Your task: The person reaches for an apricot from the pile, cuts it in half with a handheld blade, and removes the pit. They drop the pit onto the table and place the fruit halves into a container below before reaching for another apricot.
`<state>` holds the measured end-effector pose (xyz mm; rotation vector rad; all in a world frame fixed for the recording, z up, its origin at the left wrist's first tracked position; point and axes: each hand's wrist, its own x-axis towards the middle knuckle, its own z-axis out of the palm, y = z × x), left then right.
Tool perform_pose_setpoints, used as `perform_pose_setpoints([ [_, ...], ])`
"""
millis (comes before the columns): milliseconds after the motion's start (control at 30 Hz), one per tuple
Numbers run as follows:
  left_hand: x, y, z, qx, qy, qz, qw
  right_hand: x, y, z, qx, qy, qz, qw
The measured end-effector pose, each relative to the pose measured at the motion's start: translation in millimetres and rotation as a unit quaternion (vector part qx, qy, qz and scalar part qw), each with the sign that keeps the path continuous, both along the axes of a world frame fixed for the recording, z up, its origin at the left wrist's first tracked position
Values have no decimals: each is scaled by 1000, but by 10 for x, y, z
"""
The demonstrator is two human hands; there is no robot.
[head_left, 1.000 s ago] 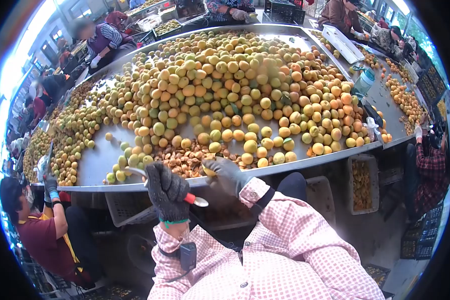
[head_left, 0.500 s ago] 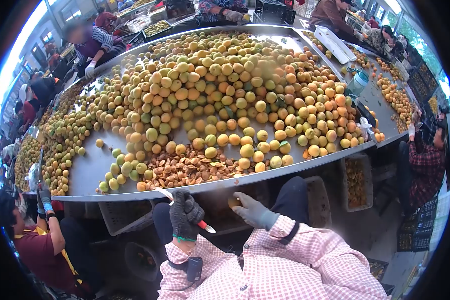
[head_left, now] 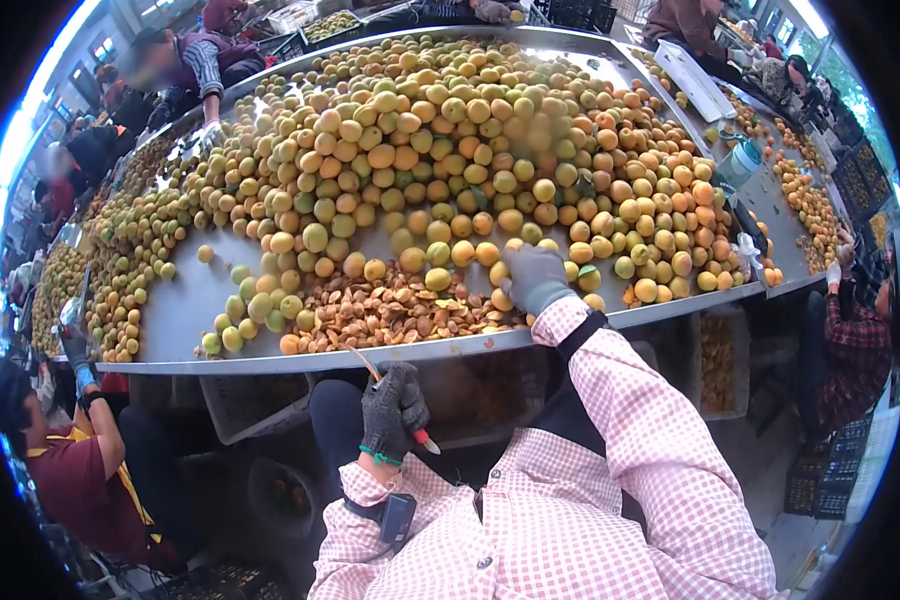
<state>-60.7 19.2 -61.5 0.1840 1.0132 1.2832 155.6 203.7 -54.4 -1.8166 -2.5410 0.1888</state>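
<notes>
My left hand [head_left: 392, 408], in a dark knitted glove with a green cuff edge, is closed around a slim tool [head_left: 426, 440]. A thin curved end sticks out above the fist, a red part with a pale tip below. It is in front of the table edge. My right hand [head_left: 538, 278], in a grey glove, reaches over the table among whole yellow-orange fruits [head_left: 463, 253]. Its fingertips are partly hidden, so a grip on a fruit cannot be made out. Left of it lies a pile of brown-orange split fruit pieces [head_left: 400, 308].
The metal table's front rim [head_left: 450, 347] runs between me and the fruit heap. Crates [head_left: 255, 405] stand below it. A teal-lidded bottle [head_left: 738, 163] and a white tray [head_left: 692, 80] are at the right. A person [head_left: 80, 480] sits at the left; others work around.
My right hand has moved from above my lap, where it held a small dark piece, up and forward onto the fruits. My left hand still holds the tool, its upper end now tilted differently.
</notes>
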Motion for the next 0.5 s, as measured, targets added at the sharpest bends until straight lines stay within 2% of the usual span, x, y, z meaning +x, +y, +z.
perform_pose_setpoints([
  [133,-23,-45,-9,0,1,-5,1000,13,-88,42,26,-1,10,1000],
  [233,30,-61,15,13,-1,-15,1000,67,-105,63,-47,37,-10,998],
  [300,65,-68,75,13,-8,-12,1000,94,-150,88,36,88,33,995],
  [333,68,-80,103,11,12,-26,1000,108,-235,109,60,195,25,979],
  [367,69,-99,111,8,32,-39,999,148,-333,147,57,195,28,979],
  [400,74,-109,20,5,32,-36,999,172,-474,304,-156,458,-16,875],
  [433,97,-98,-120,47,199,-41,978,193,-615,367,-349,662,-62,660],
  [467,122,-98,-233,90,360,-49,927,166,-759,332,-391,669,-40,631],
  [500,183,-92,-203,89,361,-51,927,97,-919,299,-431,674,-18,600],
])
